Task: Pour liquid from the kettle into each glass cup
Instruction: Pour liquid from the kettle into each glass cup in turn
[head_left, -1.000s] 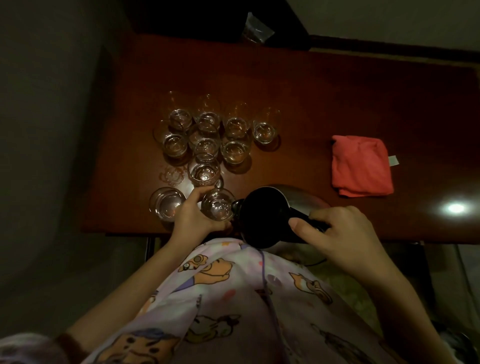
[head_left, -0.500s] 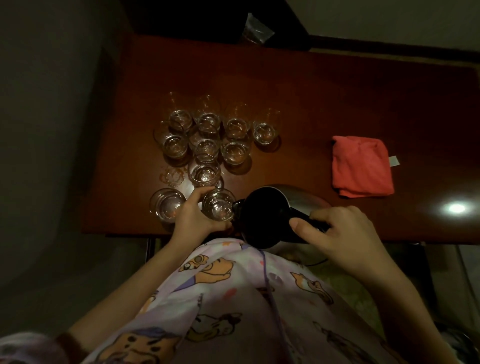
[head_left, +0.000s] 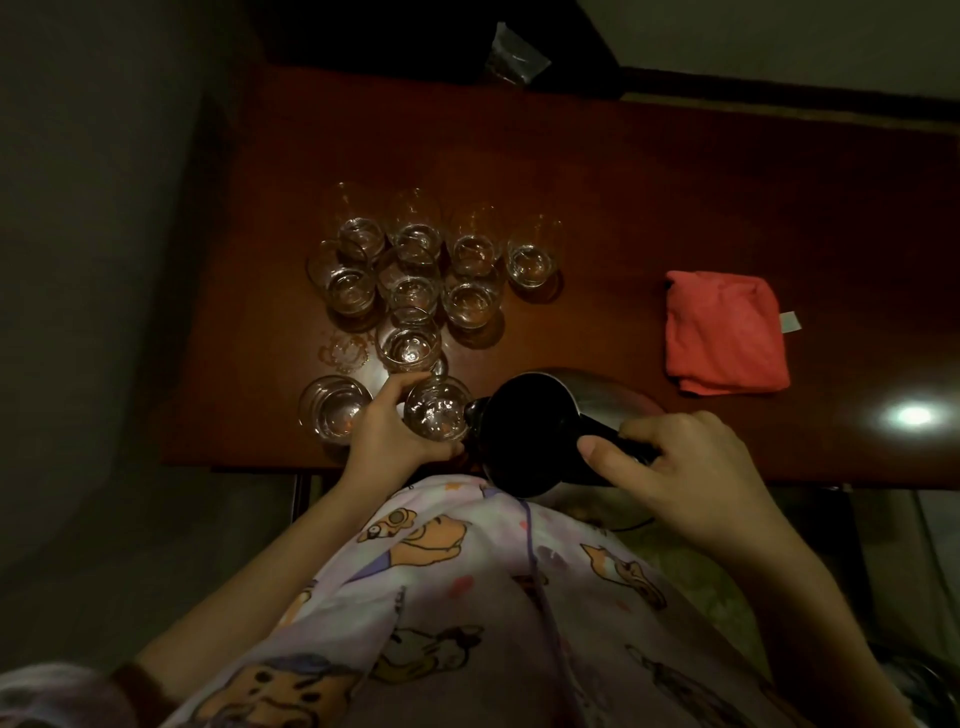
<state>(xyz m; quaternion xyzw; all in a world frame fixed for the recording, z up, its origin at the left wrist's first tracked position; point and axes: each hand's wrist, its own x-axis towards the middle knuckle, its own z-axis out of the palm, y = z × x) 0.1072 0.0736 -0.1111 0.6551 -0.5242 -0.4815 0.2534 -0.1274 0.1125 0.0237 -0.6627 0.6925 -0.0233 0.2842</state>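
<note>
On the dark red worktop (head_left: 649, 197) the left hand (head_left: 387, 436) wraps its fingers (head_left: 400, 387) around a glass cup (head_left: 435, 410) at the near edge, thumb closed on the near side of the glass. The right hand (head_left: 691, 467) is clenched on the black handle of the kettle (head_left: 530, 431), which is tilted left so its spout touches the rim of the held cup. Glints show inside that cup, though how full it is cannot be told in the dim light. Just left of the hand stands another cup (head_left: 335, 410), low and wide. Farther back a cluster of cups (head_left: 431, 270) stands close together in rows, several touching, each with a shine at the bottom that looks like clear liquid. A wet ring (head_left: 345, 353) marks the wood beside the cluster. A folded red cloth (head_left: 727, 332) lies well apart to the right
</note>
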